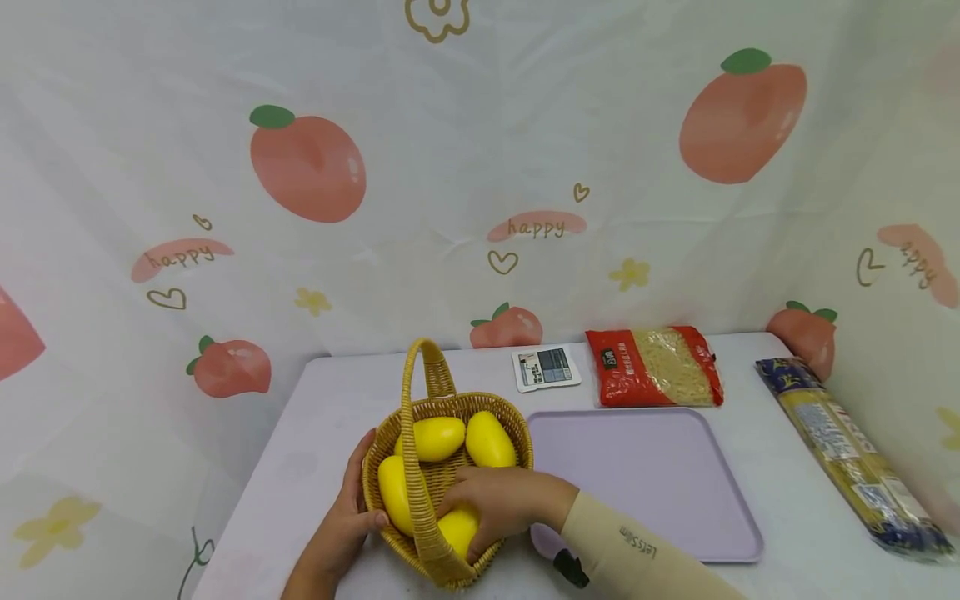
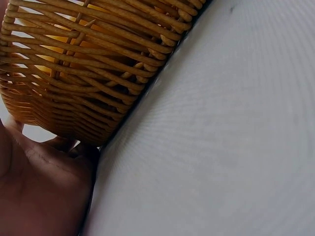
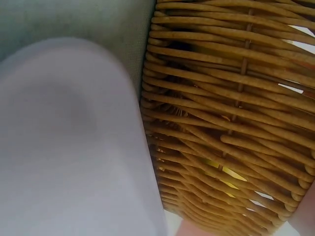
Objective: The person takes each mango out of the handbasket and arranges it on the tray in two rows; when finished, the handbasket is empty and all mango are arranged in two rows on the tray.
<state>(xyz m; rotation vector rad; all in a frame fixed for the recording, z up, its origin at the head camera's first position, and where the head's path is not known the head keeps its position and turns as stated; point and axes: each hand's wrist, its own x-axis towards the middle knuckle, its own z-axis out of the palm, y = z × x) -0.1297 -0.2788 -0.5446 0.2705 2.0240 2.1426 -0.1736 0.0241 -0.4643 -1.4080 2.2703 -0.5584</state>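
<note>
A round wicker basket (image 1: 427,557) with a tall arched handle stands on the table, with several smooth yellow oval fruits (image 1: 491,440) in it. My left hand (image 1: 347,518) holds the basket's left side, thumb near the rim and fingers along the outer wall. In the left wrist view, the palm (image 2: 44,187) is close against the woven wall. Inside the basket, my right hand (image 1: 504,502) grips the nearest yellow fruit (image 1: 458,528), its fingers and thumb around it. The right wrist view shows only the basket's woven side (image 3: 236,113), with the gripping fingers out of sight.
A lilac tray (image 1: 637,475) lies right of the basket, partly under my right forearm. Behind it are a red noodle packet (image 1: 656,367) and a small white packet (image 1: 546,368). A long pasta packet (image 1: 855,458) lies far right. A purple rounded thing with a black part (image 1: 551,543) is beside my sleeve.
</note>
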